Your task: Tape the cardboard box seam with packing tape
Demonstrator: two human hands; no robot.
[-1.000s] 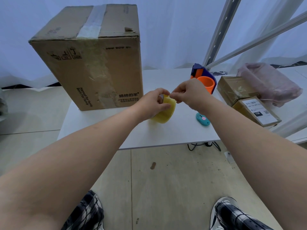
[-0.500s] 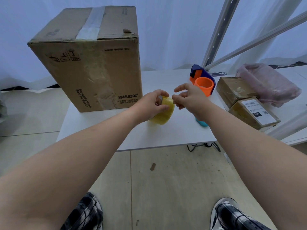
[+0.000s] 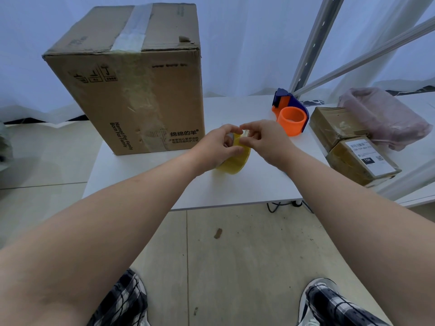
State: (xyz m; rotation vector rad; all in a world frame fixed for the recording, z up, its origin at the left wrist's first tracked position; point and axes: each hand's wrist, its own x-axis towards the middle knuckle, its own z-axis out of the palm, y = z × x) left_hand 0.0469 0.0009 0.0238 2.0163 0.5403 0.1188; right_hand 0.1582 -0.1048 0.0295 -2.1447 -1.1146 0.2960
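Note:
A tall cardboard box (image 3: 131,90) stands on the left of the white table (image 3: 247,187), with a strip of old tape along its top seam (image 3: 135,27). A yellowish roll of packing tape (image 3: 235,161) sits in front of the box, held up on edge by my left hand (image 3: 217,149). My right hand (image 3: 266,142) touches the roll's top, thumb and forefinger pinched at the tape's edge. Most of the roll is hidden behind my fingers.
An orange and blue tape dispenser (image 3: 290,114) stands behind my right hand. Two small taped parcels (image 3: 353,144) and a pink wrapped bundle (image 3: 381,116) lie at the right. A metal rack post (image 3: 313,45) rises behind. The tiled floor (image 3: 223,255) is below.
My right hand has moved left onto the top of the roll and pinched there. The small teal object near the table's front is now hidden behind my right forearm.

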